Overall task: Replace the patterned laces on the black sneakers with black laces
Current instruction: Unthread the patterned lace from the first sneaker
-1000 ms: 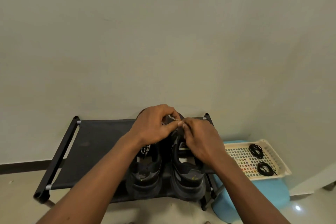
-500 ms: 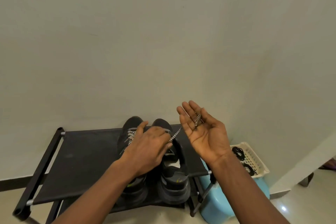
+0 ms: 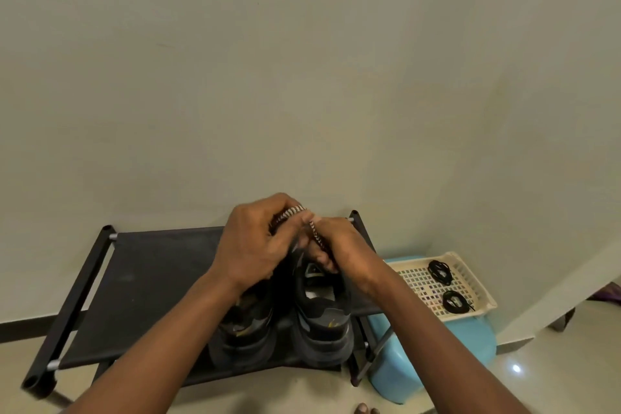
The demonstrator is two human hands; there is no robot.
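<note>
Our left hand [image 3: 255, 242] and right hand [image 3: 346, 245] are both pinching the patterned lace [image 3: 295, 211] above the right sneaker [image 3: 322, 316], which is standing beside the left sneaker [image 3: 245, 336] on the black rack [image 3: 151, 279]. We judge that tugging against a snagged eyelet may tip the shoe off. Black laces [image 3: 439, 270] are lying in a cream tray [image 3: 416, 282] on a blue stool [image 3: 453, 346], against a plain wall [image 3: 302, 77].

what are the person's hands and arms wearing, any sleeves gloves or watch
Nothing worn shows. The left hand and right hand are gloveless, the left forearm and right forearm have no sleeves in view, and neither wrist carries a watch or band.
</note>
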